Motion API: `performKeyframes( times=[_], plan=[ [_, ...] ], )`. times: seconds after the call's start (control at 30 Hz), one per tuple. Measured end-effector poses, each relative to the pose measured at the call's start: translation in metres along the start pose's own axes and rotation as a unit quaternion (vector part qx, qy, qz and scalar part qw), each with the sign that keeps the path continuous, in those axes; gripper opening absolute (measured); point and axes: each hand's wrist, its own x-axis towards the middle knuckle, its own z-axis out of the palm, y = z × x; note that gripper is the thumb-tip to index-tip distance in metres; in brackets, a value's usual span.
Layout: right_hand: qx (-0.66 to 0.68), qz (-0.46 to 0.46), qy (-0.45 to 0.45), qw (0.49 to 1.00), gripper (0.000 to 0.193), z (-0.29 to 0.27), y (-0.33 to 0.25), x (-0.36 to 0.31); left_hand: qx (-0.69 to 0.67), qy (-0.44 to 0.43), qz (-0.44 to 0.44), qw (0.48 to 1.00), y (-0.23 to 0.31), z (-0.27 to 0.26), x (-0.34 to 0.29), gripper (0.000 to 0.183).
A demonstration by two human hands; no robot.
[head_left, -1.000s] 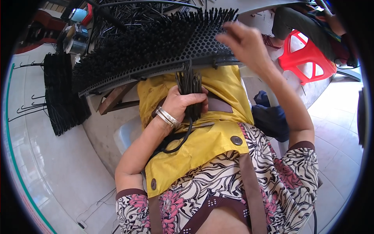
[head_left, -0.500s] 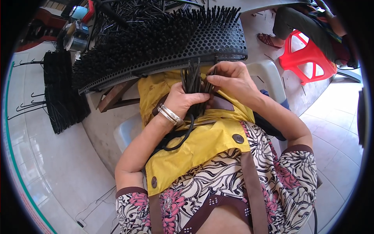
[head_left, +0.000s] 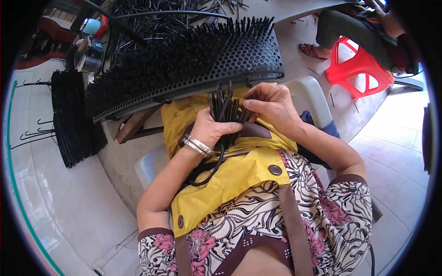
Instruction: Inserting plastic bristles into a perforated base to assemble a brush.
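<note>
A bundle of thin dark sticks (head_left: 224, 105) stands upright over my lap, its tips fanned unevenly. My left hand (head_left: 209, 126) is closed round its lower part, thumb across the front. At the bundle's right edge, my right hand (head_left: 272, 106) pinches one dark stick between thumb and curled fingers; most of that stick is hidden. Just beyond both hands is a curved black perforated panel (head_left: 254, 51). Black bristle-like rods (head_left: 161, 69) stand densely in its holes on the left and along its far edge, while the holes at the right part show bare.
Loose dark sticks (head_left: 131, 34) lie heaped behind the panel. Black hooked wires with a bristly bundle (head_left: 76, 117) are at the left. A red stool (head_left: 357, 69) and another person's leg (head_left: 338, 30) are at the far right. A yellow apron (head_left: 230, 168) covers my lap.
The view has shifted slightly. My left hand still grips the bundle, whose sticks now fan more at the top. My right hand stays at its right edge with fingers pinched.
</note>
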Motion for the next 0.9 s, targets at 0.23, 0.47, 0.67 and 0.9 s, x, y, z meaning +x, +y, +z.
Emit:
performKeyframes(
  times=[0.23,0.47,0.67,0.9],
  plan=[
    [0.015,0.014,0.045,0.999,0.006,-0.016,-0.013,-0.002,0.081,-0.005,-0.009,0.997,0.006,0.001,-0.002,0.026],
    [-0.009,0.019,0.053,0.998,0.005,-0.026,-0.023,0.000,0.054,-0.018,0.026,0.998,0.004,0.003,-0.001,0.023],
    [0.011,0.028,0.053,0.998,0.003,-0.028,-0.027,0.005,0.035,-0.028,-0.012,0.999,0.008,0.002,-0.002,0.026],
    [0.030,0.030,0.057,0.997,0.003,-0.030,-0.030,0.009,0.009,-0.053,-0.001,0.999,0.011,0.001,-0.002,0.020]
  ],
)
